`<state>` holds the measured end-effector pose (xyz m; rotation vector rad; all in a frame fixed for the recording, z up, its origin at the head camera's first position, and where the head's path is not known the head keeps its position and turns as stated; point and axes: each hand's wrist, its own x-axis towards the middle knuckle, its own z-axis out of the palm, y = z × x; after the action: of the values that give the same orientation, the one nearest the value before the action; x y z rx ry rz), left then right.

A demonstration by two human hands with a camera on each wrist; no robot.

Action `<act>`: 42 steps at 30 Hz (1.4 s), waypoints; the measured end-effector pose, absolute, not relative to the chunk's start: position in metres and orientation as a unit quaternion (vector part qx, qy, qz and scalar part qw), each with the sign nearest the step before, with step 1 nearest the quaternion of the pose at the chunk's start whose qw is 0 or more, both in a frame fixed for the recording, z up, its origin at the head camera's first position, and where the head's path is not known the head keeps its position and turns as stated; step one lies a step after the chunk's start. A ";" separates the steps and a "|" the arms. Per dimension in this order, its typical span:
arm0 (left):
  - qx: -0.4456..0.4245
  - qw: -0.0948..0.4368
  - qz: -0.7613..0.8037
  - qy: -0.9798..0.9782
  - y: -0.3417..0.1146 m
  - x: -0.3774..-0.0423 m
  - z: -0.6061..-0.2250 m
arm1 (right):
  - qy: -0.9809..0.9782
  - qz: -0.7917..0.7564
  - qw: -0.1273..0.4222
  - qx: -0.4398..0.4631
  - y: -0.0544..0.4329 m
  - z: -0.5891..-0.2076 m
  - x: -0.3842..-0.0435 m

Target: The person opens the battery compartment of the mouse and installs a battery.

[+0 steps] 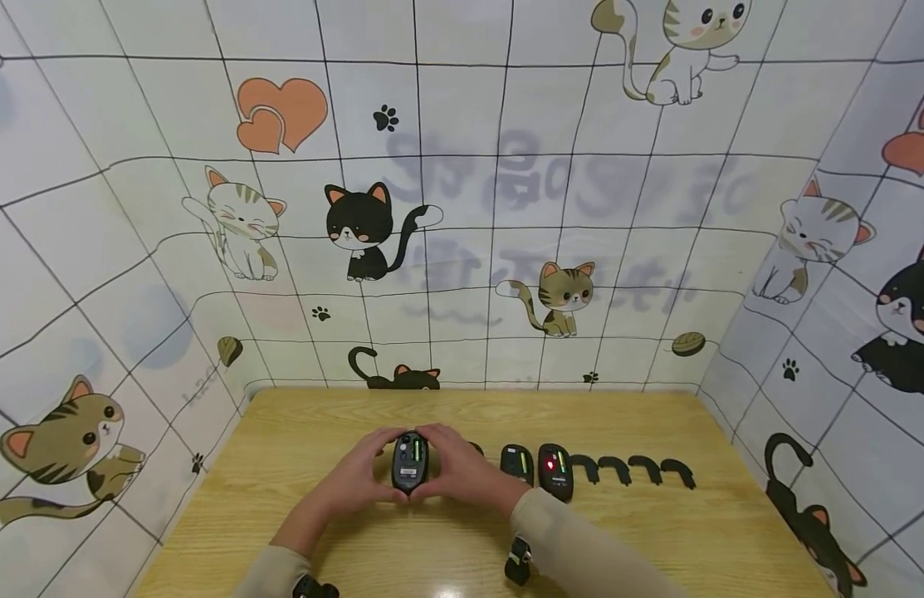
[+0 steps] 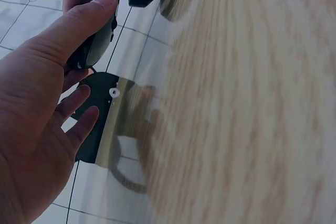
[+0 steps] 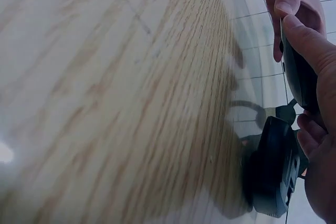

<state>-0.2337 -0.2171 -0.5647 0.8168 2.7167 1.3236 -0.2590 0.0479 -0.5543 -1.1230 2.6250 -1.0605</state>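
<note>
A black computer mouse is held between both hands, its labelled underside towards the head camera. My left hand grips its left edge, and my right hand grips the right edge. Both thumbs meet at its near end. In the left wrist view the mouse is raised above the tabletop, partly covered by the thumb. From the right wrist, the dark side of the mouse shows between thumb and fingers.
Right of the hands lie two more black mice, underside up: one mouse and another mouse with a red light. Several black curved pieces form a row farther right. A dark thing is mostly hidden behind my right hand. Cat-print cloth surrounds the wooden table.
</note>
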 end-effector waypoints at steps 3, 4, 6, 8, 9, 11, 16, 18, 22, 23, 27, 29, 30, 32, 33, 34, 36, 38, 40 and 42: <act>0.257 0.012 0.425 0.868 -0.223 -0.236 -0.568 | 0.865 -0.336 0.044 -0.369 0.042 -0.560 -0.263; 0.256 0.014 0.426 0.868 -0.225 -0.236 -0.569 | 0.867 -0.331 0.042 -0.369 0.040 -0.561 -0.264; 0.253 0.018 0.428 0.868 -0.228 -0.237 -0.570 | 0.871 -0.328 0.044 -0.364 0.035 -0.562 -0.266; 0.250 0.022 0.429 0.868 -0.231 -0.238 -0.572 | 0.873 -0.328 0.050 -0.357 0.031 -0.562 -0.266; 0.249 0.024 0.430 0.867 -0.232 -0.238 -0.573 | 0.873 -0.331 0.055 -0.353 0.029 -0.561 -0.266; 0.247 0.029 0.432 0.867 -0.235 -0.239 -0.575 | 0.874 -0.335 0.064 -0.345 0.025 -0.559 -0.264; 0.239 0.040 0.437 0.866 -0.238 -0.238 -0.578 | 0.876 -0.333 0.074 -0.340 0.020 -0.556 -0.262; 0.237 0.043 0.439 0.865 -0.239 -0.238 -0.579 | 0.878 -0.325 0.073 -0.343 0.019 -0.555 -0.263; 0.233 0.047 0.438 0.867 -0.239 -0.237 -0.579 | 0.883 -0.306 0.063 -0.349 0.018 -0.556 -0.264; 0.231 0.048 0.436 0.868 -0.239 -0.237 -0.580 | 0.885 -0.301 0.062 -0.351 0.017 -0.556 -0.264; 0.228 0.044 0.412 0.881 -0.240 -0.237 -0.581 | 0.894 -0.269 0.058 -0.354 0.016 -0.557 -0.264; 0.227 0.044 0.404 0.885 -0.241 -0.237 -0.582 | 0.900 -0.250 0.057 -0.352 0.016 -0.558 -0.264; 0.227 0.043 0.400 0.887 -0.241 -0.236 -0.582 | 0.902 -0.242 0.055 -0.353 0.016 -0.558 -0.264; 0.225 0.044 0.403 0.886 -0.241 -0.236 -0.582 | 0.905 -0.230 0.048 -0.354 0.015 -0.558 -0.264; 0.225 0.043 0.405 0.885 -0.241 -0.236 -0.582 | 0.906 -0.225 0.044 -0.356 0.015 -0.558 -0.264; 0.224 0.043 0.407 0.885 -0.241 -0.236 -0.582 | 0.907 -0.223 0.042 -0.356 0.015 -0.558 -0.264; 0.224 0.043 0.409 0.883 -0.241 -0.236 -0.582 | 0.907 -0.219 0.039 -0.357 0.015 -0.557 -0.263; 0.225 0.044 0.411 0.883 -0.241 -0.236 -0.582 | 0.908 -0.215 0.036 -0.358 0.015 -0.557 -0.263; 0.225 0.045 0.408 0.884 -0.242 -0.236 -0.583 | 0.908 -0.213 0.037 -0.358 0.016 -0.556 -0.263; 0.227 0.045 0.408 0.883 -0.242 -0.236 -0.583 | 0.908 -0.213 0.035 -0.360 0.016 -0.555 -0.263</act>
<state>-0.2365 -0.2421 -0.5827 0.6946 2.6978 1.2454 -0.2631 0.0161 -0.5555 -1.1060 2.7897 -0.6552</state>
